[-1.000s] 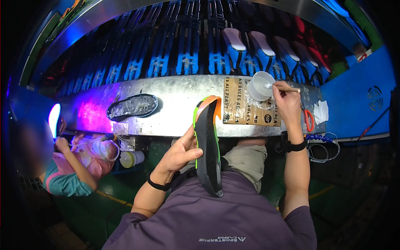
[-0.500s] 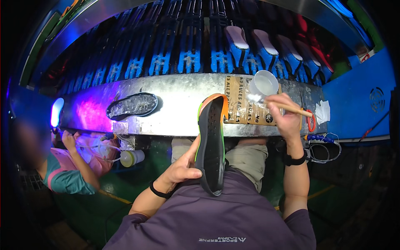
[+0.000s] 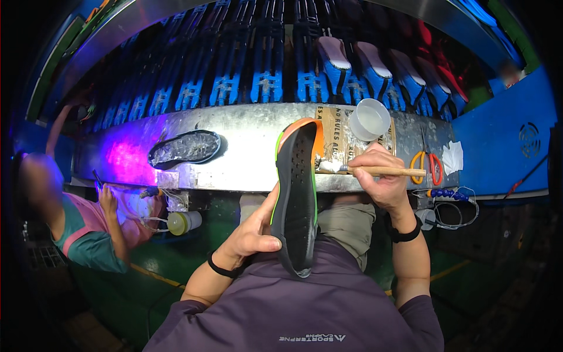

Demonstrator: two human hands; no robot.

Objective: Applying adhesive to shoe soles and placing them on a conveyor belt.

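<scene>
My left hand (image 3: 253,237) is closed around the lower left side of a black shoe sole (image 3: 298,202) with a green edge and an orange toe end, its hollow inner face turned up. The sole stands lengthwise in front of my body, its toe end over the metal bench. In my right hand (image 3: 382,180) is a wooden-handled brush (image 3: 404,172), held level by the fingers. Its pale bristles point left, close to the sole's right edge; I cannot tell whether they touch. A translucent white cup (image 3: 370,119) stands just beyond my right hand on printed cardboard (image 3: 332,130).
Another dark sole (image 3: 184,147), coated inside, lies on the metal bench (image 3: 246,138) to the left. Scissors (image 3: 434,170) and crumpled white paper (image 3: 452,157) lie right. Blue racks (image 3: 268,87) line the back, with several shoes (image 3: 373,61). A co-worker (image 3: 94,226) sits at far left.
My right hand has brought the brush from beside the cup leftward and nearer, toward the sole. The sole has shifted slightly left and away from me. The co-worker now reaches toward the racks.
</scene>
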